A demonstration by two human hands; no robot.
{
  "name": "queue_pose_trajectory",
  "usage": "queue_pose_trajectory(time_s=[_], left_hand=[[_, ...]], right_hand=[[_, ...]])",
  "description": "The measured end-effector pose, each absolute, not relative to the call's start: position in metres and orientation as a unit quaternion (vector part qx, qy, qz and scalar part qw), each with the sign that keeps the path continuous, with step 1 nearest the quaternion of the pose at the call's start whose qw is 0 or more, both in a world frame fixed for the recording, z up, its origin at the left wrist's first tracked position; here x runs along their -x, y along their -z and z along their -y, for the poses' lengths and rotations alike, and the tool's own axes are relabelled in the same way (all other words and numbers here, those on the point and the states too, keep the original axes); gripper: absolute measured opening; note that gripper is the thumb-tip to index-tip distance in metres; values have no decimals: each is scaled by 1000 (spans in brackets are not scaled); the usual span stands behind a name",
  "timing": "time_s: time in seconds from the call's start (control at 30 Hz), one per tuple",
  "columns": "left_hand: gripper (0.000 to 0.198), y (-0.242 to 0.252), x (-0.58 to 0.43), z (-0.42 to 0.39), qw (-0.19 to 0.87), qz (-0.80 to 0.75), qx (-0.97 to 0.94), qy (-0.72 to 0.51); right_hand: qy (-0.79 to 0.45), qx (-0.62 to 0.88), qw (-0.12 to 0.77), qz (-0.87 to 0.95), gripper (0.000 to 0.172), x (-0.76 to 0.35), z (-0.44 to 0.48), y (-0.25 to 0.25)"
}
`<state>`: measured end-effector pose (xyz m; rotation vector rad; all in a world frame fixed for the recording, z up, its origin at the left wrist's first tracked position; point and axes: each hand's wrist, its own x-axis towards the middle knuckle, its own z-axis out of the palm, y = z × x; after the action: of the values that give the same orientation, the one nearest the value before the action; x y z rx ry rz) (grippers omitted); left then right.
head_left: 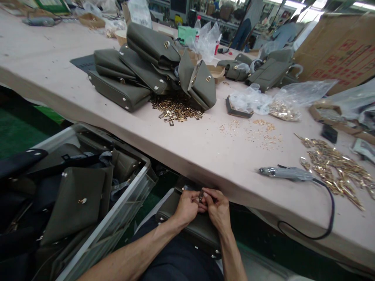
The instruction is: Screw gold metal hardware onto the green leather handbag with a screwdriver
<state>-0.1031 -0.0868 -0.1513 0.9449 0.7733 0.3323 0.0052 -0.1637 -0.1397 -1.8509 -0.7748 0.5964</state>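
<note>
An olive-green handbag [202,230] rests across my lap, just below the table edge. Above it my left hand [186,206] and my right hand [218,207] meet, fingers closed in a pinch. Between the fingertips is a small dark metal fitting [200,196], partly covered; its exact shape is hard to make out. On the table ahead, a heap of brass-coloured metal fittings [175,113] spills from under a stack of olive handbags [125,86]. A grey electric screwdriver [285,173] lies on the table to the right of my hands.
At my left stands a white plastic crate [125,191] filled with handbags. On the right lie a pile of gold-coloured metal parts [336,164], scattered tiny pieces [263,127] and the screwdriver's black cable [331,214]. A cardboard box [336,47] stands behind. People work in the background.
</note>
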Motion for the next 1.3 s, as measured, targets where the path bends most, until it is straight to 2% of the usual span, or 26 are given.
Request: queue_pose_trajectory(time_s=[0.23, 0.37, 0.73, 1.3], left_hand=[[32, 145, 103, 86, 811, -373, -427, -147], [30, 146, 103, 86, 811, -368, -430, -148], [27, 147, 104, 85, 807, -369, -435, -154], [33, 160, 102, 90, 793, -373, -455, -157]], right_hand=[[-247, 777, 505, 282, 26, -3, 165, 144], [-274, 772, 516, 250, 29, -3, 165, 144], [-223, 771, 510, 309, 24, -2, 164, 141], [-226, 777, 505, 302, 23, -3, 167, 142]])
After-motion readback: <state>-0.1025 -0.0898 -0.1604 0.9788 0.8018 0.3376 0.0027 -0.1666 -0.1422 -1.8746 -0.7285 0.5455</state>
